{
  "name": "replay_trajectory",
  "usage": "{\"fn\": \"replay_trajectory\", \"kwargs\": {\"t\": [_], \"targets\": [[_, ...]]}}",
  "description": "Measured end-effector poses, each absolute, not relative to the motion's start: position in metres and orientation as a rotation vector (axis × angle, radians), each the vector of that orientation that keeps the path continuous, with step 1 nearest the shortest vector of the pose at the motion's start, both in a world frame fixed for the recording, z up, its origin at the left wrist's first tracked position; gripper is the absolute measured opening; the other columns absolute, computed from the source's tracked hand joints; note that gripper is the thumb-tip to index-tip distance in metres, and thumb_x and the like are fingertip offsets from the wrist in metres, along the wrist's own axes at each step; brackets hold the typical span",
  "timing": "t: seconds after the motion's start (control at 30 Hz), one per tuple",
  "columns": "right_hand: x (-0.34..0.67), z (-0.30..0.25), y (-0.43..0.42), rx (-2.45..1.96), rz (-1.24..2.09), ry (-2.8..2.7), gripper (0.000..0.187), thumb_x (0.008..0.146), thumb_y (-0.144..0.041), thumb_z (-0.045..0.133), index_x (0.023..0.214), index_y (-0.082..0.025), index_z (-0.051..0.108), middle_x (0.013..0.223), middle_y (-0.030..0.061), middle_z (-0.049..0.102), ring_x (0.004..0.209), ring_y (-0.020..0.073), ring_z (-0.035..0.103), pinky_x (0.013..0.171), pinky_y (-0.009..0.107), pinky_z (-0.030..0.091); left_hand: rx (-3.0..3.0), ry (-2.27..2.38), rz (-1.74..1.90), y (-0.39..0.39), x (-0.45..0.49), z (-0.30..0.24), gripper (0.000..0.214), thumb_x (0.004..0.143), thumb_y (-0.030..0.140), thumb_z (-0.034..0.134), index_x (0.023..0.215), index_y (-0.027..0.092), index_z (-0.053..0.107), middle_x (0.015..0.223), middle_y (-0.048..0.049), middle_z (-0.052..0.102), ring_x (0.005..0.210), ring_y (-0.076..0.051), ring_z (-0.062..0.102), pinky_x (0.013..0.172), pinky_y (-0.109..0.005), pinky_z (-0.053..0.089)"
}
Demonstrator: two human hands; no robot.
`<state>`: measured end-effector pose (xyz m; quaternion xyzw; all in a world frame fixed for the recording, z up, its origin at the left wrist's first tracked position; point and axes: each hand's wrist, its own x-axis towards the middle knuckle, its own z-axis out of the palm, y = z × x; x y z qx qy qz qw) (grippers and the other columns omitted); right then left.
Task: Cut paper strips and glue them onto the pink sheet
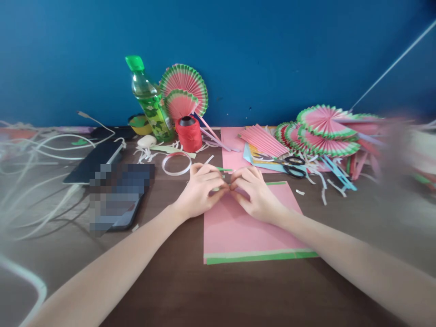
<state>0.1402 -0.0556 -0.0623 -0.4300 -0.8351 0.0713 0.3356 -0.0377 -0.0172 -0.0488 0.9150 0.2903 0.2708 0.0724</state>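
Observation:
A pink sheet of paper point(245, 236) lies flat on the dark table, with pale green and green strips along its near edge and some green at its far edge. Over the sheet's far left part are my left hand point(202, 190) and my right hand point(255, 195). Their fingertips meet in a pinch; whatever they hold between them is too small and covered to name. A thin green strip point(223, 169) shows just beyond the fingers. To the left of my left hand lies a roll of white tape point(176, 164).
At the back stand a green-capped bottle point(150, 106), a red thread spool point(188, 135) and watermelon-patterned paper fans point(184, 84). Black-handled scissors point(294, 166) rest on coloured paper, beside more folded fans point(327, 125). A phone point(131, 204), a dark device point(95, 161) and white cables point(41, 159) occupy the left.

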Motion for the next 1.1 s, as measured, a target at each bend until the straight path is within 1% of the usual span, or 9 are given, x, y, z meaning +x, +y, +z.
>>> {"fn": "replay_trajectory", "kwargs": {"t": [0.37,0.57,0.73,0.97,1.1], "targets": [[0.1410,-0.0610,-0.0564,-1.103,0.178,-2.191,0.010,0.077,-0.010,0.046,0.076,-0.019,0.050,0.088,0.0058,0.055,0.088,0.0208,0.046,0.077,0.038,0.036,2.740,0.864,0.833,-0.0176,-0.0378,-0.0476,0.015,0.082,0.023,0.050,0.071,0.020,0.060,0.074,0.0008,0.063,0.089,-0.016,0.051,0.085,-0.036,0.025],[0.1409,-0.0597,-0.0570,-1.100,0.177,-2.191,0.006,0.079,-0.013,0.048,0.076,-0.018,0.051,0.087,0.0065,0.055,0.087,0.0206,0.046,0.077,0.038,0.036,2.749,0.857,0.825,-0.0177,-0.0382,-0.0481,0.016,0.082,0.022,0.049,0.071,0.019,0.060,0.074,0.0004,0.063,0.088,-0.016,0.051,0.085,-0.036,0.024],[0.1422,-0.0617,-0.0564,-1.091,0.174,-2.183,0.009,0.078,-0.010,0.047,0.076,-0.018,0.051,0.087,0.0063,0.055,0.087,0.0206,0.046,0.077,0.037,0.036,2.741,0.844,0.830,-0.0172,-0.0378,-0.0476,0.015,0.082,0.023,0.050,0.071,0.019,0.060,0.074,0.0009,0.062,0.088,-0.015,0.050,0.084,-0.036,0.024],[0.1423,-0.0623,-0.0557,-1.142,0.168,-2.119,0.010,0.073,-0.009,0.048,0.072,-0.019,0.051,0.083,0.0049,0.054,0.084,0.0199,0.046,0.077,0.036,0.035,2.725,0.852,0.847,-0.0174,-0.0387,-0.0470,0.014,0.082,0.020,0.049,0.071,0.018,0.058,0.073,0.0007,0.062,0.087,-0.015,0.049,0.084,-0.035,0.024],[0.1445,-0.0619,-0.0524,-1.219,0.217,-1.944,0.013,0.071,-0.008,0.047,0.065,-0.019,0.048,0.077,0.0031,0.051,0.081,0.0191,0.046,0.077,0.036,0.035,2.698,0.914,0.851,-0.0164,-0.0393,-0.0475,0.015,0.082,0.020,0.048,0.070,0.018,0.057,0.071,0.0005,0.062,0.086,-0.016,0.049,0.083,-0.035,0.025]]}}
